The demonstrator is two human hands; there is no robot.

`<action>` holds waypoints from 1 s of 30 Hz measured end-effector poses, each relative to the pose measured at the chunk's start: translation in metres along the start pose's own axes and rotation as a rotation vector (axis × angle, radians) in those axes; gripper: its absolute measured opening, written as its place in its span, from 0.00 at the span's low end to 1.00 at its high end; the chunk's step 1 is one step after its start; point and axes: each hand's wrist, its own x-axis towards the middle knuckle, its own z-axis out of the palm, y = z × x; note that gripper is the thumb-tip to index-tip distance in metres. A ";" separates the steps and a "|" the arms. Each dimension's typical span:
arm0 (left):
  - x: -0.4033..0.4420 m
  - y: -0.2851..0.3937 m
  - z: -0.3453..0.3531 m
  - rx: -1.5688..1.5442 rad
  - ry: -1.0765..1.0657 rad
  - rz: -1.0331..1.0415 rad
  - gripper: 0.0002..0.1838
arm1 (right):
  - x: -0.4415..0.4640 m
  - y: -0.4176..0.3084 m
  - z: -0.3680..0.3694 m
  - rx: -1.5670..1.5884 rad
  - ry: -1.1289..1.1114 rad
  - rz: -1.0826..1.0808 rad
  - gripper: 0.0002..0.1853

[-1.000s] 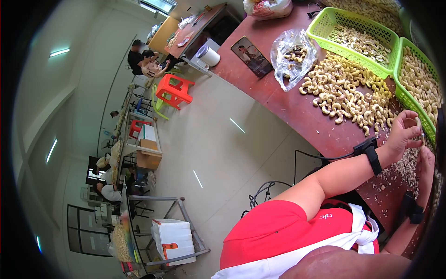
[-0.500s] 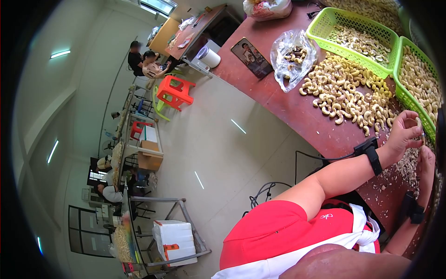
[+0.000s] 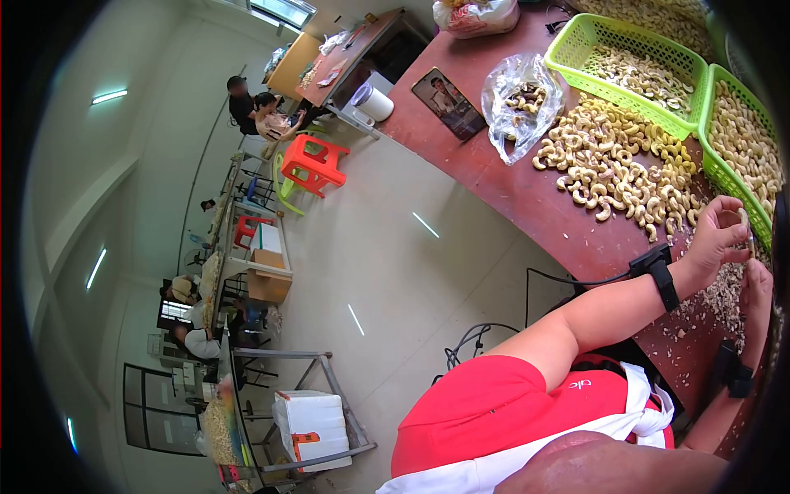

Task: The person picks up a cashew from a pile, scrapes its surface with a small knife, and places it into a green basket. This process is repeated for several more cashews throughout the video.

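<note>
My left hand [image 3: 717, 239] is closed in a pinch on a pale cashew nut [image 3: 743, 217], beside the green basket's wall. Just below it, my right hand [image 3: 755, 288] is closed around a thin, small tool [image 3: 750, 245], whose tip points toward the nut; its exact kind is too small to make out. Both hands are over nut scraps and flakes [image 3: 722, 295] on the dark red table [image 3: 494, 177]. Close by, a heap of cashew nuts [image 3: 625, 165] spreads across the tabletop. A green basket [image 3: 720, 160] of cashews stands nearest my left hand.
Behind the heap is another green basket [image 3: 568, 62] with nut pieces. A clear plastic bag [image 3: 502, 123] of darker nuts and a propped phone [image 3: 449, 104] lie to its left. A black cable [image 3: 527, 305] runs from my left wrist band. Red stools [image 3: 317, 165] and other people are farther off.
The whole view has shifted very slightly. Both hands stay together at nearly the same spot, with the nut and tool still held.
</note>
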 end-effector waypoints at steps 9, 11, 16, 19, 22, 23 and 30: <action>0.000 0.000 0.000 0.015 0.005 -0.008 0.18 | 0.000 -0.002 -0.001 -0.028 -0.027 0.009 0.18; 0.000 0.000 0.000 0.016 0.007 -0.007 0.18 | -0.001 -0.004 0.000 -0.038 -0.024 0.010 0.18; 0.000 -0.001 0.000 0.016 -0.003 0.002 0.18 | -0.001 -0.004 0.000 -0.040 -0.021 0.045 0.18; 0.001 -0.001 -0.001 0.014 -0.007 -0.001 0.18 | 0.001 0.002 -0.003 -0.022 -0.029 0.013 0.19; 0.001 -0.001 -0.001 0.014 -0.002 0.000 0.18 | 0.001 0.001 -0.003 -0.027 -0.024 0.024 0.18; 0.000 -0.001 -0.001 0.013 -0.001 0.000 0.18 | 0.001 0.002 -0.003 -0.028 -0.024 0.025 0.18; 0.000 -0.001 0.001 0.038 0.014 0.002 0.17 | -0.004 -0.008 0.001 0.025 -0.036 -0.005 0.17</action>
